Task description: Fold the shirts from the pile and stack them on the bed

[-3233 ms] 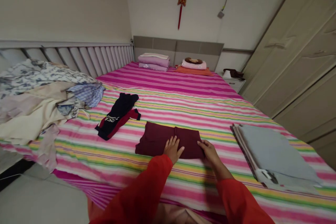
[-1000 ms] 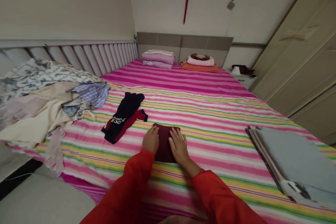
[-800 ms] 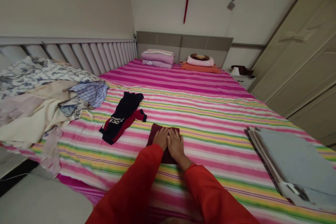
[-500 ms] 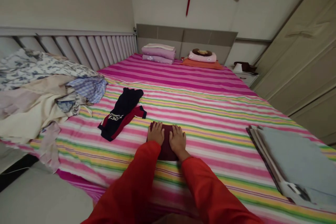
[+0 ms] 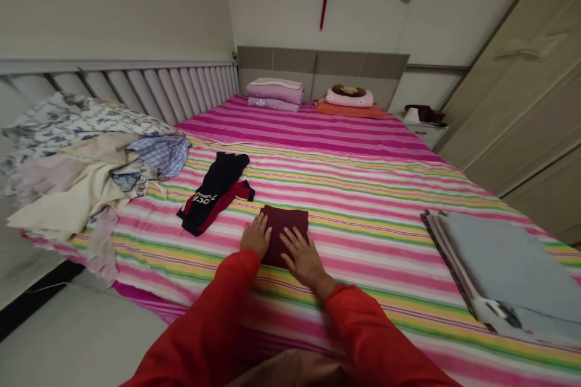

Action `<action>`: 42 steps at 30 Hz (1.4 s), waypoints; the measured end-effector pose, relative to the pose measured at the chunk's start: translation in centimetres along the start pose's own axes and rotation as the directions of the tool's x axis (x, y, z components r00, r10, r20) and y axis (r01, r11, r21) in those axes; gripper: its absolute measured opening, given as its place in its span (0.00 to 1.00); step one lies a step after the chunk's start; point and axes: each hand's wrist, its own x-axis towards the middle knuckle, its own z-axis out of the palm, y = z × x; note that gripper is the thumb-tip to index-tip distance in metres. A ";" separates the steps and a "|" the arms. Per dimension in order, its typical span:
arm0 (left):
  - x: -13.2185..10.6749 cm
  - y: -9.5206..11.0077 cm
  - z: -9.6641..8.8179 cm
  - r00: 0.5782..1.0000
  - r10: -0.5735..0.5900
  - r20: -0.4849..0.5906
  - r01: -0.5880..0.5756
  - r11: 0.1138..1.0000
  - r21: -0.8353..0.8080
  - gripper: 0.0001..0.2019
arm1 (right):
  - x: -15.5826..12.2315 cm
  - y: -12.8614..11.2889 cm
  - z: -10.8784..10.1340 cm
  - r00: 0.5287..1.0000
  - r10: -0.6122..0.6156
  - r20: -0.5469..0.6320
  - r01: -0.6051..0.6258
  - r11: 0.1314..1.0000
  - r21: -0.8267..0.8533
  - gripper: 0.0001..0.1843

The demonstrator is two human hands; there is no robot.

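Note:
A dark maroon garment (image 5: 285,222), folded into a small rectangle, lies on the striped bedsheet (image 5: 363,193) near the bed's front edge. My left hand (image 5: 256,236) rests flat on its left near corner, fingers stretched out. My right hand (image 5: 303,257) lies flat on its near right part, fingers spread. Both arms wear red sleeves. Neither hand grips anything.
A navy and red garment (image 5: 215,190) lies to the left of the folded one. A heap of unfolded clothes (image 5: 86,157) fills the bed's left side. A stack of folded grey cloth (image 5: 494,266) sits at the right. Pillows (image 5: 275,94) are at the headboard, a wardrobe (image 5: 521,84) on the right.
The maroon garment went from a wide rectangle to a small folded one. Both hands have slid from its middle back to its near edge in the last half second.

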 end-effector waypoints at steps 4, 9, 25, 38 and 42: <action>-1.3 -1.1 -0.2 0.999 -0.003 -0.040 0.003 1.000 0.001 0.25 | -2.1 -0.8 0.4 0.997 -0.073 0.035 0.072 0.997 0.030 0.29; -3.3 -2.8 -0.9 1.000 -0.017 -0.003 0.017 0.999 0.038 0.25 | -5.2 -2.2 0.0 0.992 -0.098 0.076 0.088 0.988 0.129 0.32; -5.3 3.4 3.3 0.866 0.499 -0.020 -0.496 0.864 0.087 0.23 | 3.3 1.7 -1.2 0.979 0.193 0.067 -0.199 0.976 0.091 0.25; -6.6 3.3 2.5 0.850 0.525 -0.043 -0.523 0.851 0.047 0.23 | 7.5 5.6 -2.7 0.840 0.504 0.202 -0.531 0.840 0.113 0.27; -8.4 2.4 2.1 0.850 0.518 -0.098 -0.525 0.849 -0.065 0.19 | 7.4 3.2 -4.2 0.898 0.430 0.094 -0.439 0.886 0.145 0.28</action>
